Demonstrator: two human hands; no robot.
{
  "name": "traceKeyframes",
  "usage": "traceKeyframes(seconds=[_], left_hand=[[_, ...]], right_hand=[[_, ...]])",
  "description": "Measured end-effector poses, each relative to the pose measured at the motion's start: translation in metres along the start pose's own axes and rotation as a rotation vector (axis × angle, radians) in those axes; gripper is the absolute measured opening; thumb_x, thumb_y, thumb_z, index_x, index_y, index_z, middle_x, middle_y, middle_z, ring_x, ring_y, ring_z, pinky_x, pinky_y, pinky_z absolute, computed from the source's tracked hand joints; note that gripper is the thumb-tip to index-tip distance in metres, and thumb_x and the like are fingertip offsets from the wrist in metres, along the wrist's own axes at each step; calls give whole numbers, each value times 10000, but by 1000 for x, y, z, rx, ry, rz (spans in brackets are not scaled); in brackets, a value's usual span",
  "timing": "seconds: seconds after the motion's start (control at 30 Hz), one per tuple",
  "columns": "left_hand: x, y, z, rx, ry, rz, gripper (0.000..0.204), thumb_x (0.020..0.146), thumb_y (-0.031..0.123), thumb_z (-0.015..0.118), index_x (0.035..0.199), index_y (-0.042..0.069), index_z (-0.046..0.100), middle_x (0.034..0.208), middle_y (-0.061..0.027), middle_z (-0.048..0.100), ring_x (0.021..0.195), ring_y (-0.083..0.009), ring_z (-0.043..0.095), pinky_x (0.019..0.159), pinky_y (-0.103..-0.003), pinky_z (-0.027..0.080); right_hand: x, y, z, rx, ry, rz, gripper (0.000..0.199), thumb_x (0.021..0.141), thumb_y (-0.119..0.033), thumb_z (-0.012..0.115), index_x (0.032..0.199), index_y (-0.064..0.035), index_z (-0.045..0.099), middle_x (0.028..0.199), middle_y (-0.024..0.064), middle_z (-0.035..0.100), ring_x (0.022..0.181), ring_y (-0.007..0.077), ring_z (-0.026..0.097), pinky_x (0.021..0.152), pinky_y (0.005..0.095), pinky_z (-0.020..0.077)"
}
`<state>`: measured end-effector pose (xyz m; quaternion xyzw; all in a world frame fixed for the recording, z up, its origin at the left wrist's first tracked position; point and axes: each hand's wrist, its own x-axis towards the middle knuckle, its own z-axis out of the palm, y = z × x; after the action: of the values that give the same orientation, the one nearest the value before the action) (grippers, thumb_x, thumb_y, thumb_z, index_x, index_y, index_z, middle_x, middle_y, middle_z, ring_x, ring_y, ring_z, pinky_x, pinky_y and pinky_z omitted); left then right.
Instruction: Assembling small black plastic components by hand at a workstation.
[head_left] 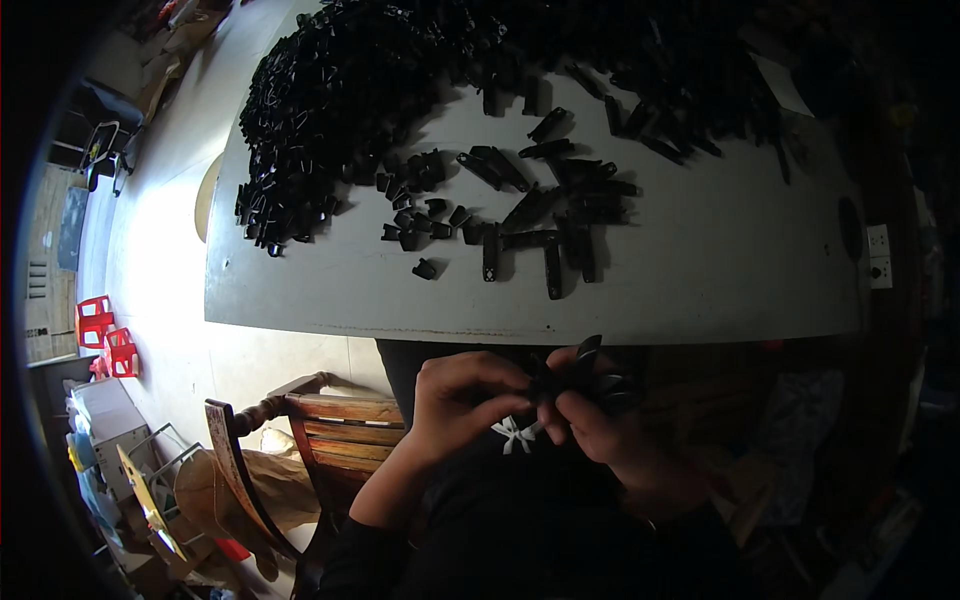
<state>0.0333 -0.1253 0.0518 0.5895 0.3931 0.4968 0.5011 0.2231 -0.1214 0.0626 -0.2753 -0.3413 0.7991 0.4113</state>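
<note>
Pinching narrowly, the left hand has thumb and fingertips drawn together on a small dark part, its exact shape lost in shadow. Just beside it, the right hand is curled around glossy black elongated pieces, which jut up from its fingers toward one o'clock; how many it holds, I cannot tell. Both hands are in front of the near edge of a pale grey, flat-topped table, just above a white drawstring bow on dark clothing. From the hands, long flat black pieces lie scattered on the table at twelve o'clock, short black channel-shaped pieces toward eleven, and a dense heap of small black parts farther out at eleven. At nine o'clock stands a slatted brown wooden chair, with red plastic stools well beyond it.
</note>
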Motion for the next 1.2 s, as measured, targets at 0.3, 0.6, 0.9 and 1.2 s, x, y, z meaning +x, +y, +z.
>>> traceKeyframes(seconds=[0.3, 0.6, 0.9, 1.2], left_hand=[[-6, 2, 24, -747, 187, -250, 258, 792, -71, 689, 1009, -59, 550, 963, -127, 634, 773, -179, 657, 694, -291, 549], [1, 11, 6, -136, 154, -86, 226, 733, -88, 724, 930, -39, 626, 980, -113, 622, 900, -183, 647, 776, -288, 549], [-2, 29, -4, 180, -3, -22, 256, 712, -41, 750, 946, -42, 645, 1069, -177, 617, 977, -242, 620, 825, -331, 512], [-12, 28, 6, -28, 47, -109, 464, 744, -66, 732, 1132, -15, 483, 1111, -193, 613, 1060, -300, 627, 871, -374, 531]], right_hand=[[-4, 10, 4, 167, 8, 37, 308, 917, -82, 552, 1210, -64, 459, 831, 62, 588, 625, 77, 516, 574, 228, 442], [-2, -13, 0, -546, 89, -63, 273, 874, -127, 630, 1109, -9, 557, 851, 67, 595, 707, 110, 582, 617, 234, 445], [-9, -41, -9, -1155, -1, -480, 335, 747, -24, 680, 1073, 0, 609, 785, 100, 603, 628, 205, 604, 538, 305, 460], [-8, -42, -7, -1229, -97, -524, 328, 806, -153, 655, 1084, 16, 616, 758, 89, 597, 628, 193, 627, 522, 306, 491]])
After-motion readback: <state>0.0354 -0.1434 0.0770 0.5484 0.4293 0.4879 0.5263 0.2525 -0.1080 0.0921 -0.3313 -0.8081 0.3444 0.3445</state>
